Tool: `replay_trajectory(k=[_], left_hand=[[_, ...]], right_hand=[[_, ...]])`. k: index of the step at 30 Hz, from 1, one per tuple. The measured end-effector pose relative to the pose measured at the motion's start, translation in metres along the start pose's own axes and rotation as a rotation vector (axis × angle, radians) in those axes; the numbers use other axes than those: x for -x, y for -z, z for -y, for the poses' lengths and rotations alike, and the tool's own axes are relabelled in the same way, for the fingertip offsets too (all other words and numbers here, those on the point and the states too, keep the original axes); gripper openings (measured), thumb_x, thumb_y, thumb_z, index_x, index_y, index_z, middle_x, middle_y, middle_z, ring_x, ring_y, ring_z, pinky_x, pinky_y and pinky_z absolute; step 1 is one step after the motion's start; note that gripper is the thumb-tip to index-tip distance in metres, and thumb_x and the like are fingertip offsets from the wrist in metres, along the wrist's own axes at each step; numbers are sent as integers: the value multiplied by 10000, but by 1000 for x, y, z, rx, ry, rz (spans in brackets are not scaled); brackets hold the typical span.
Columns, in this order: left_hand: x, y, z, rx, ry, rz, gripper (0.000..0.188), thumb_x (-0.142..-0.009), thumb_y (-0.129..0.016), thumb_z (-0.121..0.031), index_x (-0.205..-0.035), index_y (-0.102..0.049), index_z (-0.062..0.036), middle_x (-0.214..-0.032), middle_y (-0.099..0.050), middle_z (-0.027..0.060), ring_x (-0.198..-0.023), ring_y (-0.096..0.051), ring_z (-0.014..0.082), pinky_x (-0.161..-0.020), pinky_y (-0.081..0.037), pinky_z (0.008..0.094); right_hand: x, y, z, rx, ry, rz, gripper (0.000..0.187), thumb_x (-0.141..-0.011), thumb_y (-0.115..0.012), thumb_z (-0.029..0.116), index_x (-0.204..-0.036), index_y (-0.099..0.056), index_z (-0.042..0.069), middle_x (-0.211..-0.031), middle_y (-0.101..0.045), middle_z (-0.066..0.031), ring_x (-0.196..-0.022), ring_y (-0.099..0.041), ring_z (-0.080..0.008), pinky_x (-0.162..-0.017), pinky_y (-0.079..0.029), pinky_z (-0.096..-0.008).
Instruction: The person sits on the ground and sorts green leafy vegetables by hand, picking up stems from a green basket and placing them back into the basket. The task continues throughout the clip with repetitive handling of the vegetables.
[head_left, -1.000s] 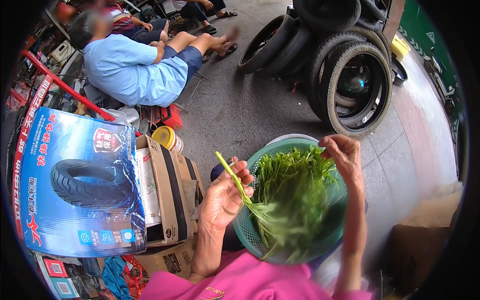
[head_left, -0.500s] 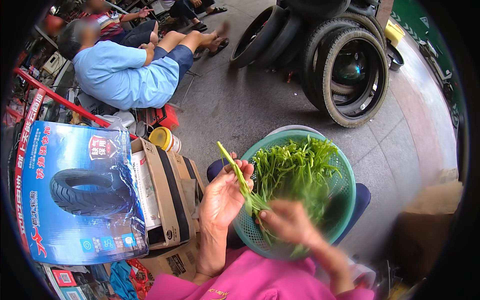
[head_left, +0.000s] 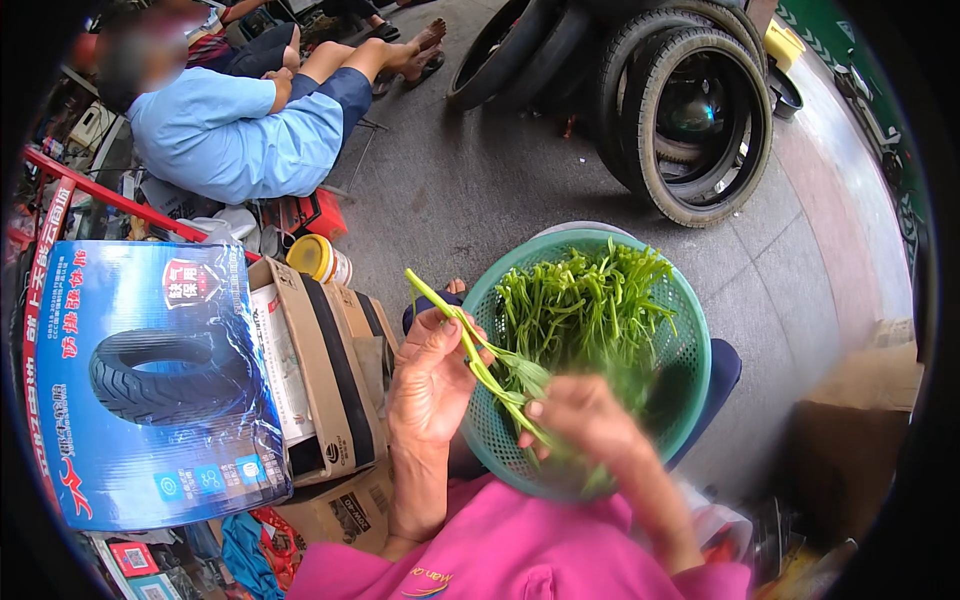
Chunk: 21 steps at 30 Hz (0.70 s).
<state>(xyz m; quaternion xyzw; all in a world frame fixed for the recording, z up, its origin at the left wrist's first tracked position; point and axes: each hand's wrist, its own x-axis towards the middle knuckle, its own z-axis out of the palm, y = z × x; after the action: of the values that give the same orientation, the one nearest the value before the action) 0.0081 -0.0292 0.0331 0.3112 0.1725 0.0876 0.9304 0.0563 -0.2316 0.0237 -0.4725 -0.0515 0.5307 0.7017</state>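
1. Green stalks [head_left: 468, 350] are held slantwise by the left hand [head_left: 425, 385], at the basket's 9 o'clock. The thumb is laid over them and the fingers are curled behind, probably so that both ends are left free.
2. The leafy lower part of the stalks is pinched by the right hand [head_left: 595, 425], at 6 o'clock over the basket; the hand is blurred, but thumb and fingertips seem closed together. The stalks are thus supported at two places, presumably for steadiness.
3. The green basket [head_left: 690, 335] is set close against the body, below both hands, probably to keep its contents within easy reach. Heaped greens [head_left: 585, 305] are gathered toward 12 o'clock; those nearer 5 o'clock are too blurred to be told apart.
4. The blue printed box [head_left: 170, 400] is placed well out at 9 o'clock, and tyres [head_left: 647, 135] are stacked at 1 o'clock, both clear of the hands.
5. Compared with half a second ago, the stalks are spread farther apart and their upper tips are tipped more toward 10 o'clock. Compared with one second ago, the right hand is shifted from the basket's 2 o'clock rim to 6 o'clock.
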Motion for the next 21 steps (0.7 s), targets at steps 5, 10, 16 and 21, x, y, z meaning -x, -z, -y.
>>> replay_trajectory(k=[5,10,16,21], left_hand=[[-5,13,-7,153,-92,60,175,-952,-632,-152,-1114,-624,-87,-1042,-625,48,-983,-596,194,-862,-486,389],[-7,26,-15,208,-133,90,195,-966,-608,-158,-1147,-627,-89,-1108,-614,48,-1062,-586,194,-956,-460,403],[-9,31,-13,269,-80,105,233,-945,-633,-148,-1171,-624,-88,-1143,-644,56,-1123,-598,222,-1054,-439,463],[-10,39,-15,298,-39,48,211,-949,-632,-146,-1152,-639,-87,-1128,-667,53,-1119,-605,219,-1047,-441,461]], right_hand=[[15,16,6,72,73,-15,293,-908,-704,103,-1144,-643,-59,-916,-713,-79,-774,-657,-111,-717,-547,-251],[31,36,6,115,152,-127,300,-867,-734,40,-1132,-647,-70,-943,-717,-86,-802,-656,-109,-747,-549,-251],[34,46,1,84,228,-259,296,-853,-756,73,-1099,-661,-62,-854,-706,-75,-733,-657,-123,-694,-550,-256],[33,46,1,11,194,-347,249,-892,-721,96,-1084,-671,-53,-834,-707,-77,-620,-649,-110,-551,-514,-217]])
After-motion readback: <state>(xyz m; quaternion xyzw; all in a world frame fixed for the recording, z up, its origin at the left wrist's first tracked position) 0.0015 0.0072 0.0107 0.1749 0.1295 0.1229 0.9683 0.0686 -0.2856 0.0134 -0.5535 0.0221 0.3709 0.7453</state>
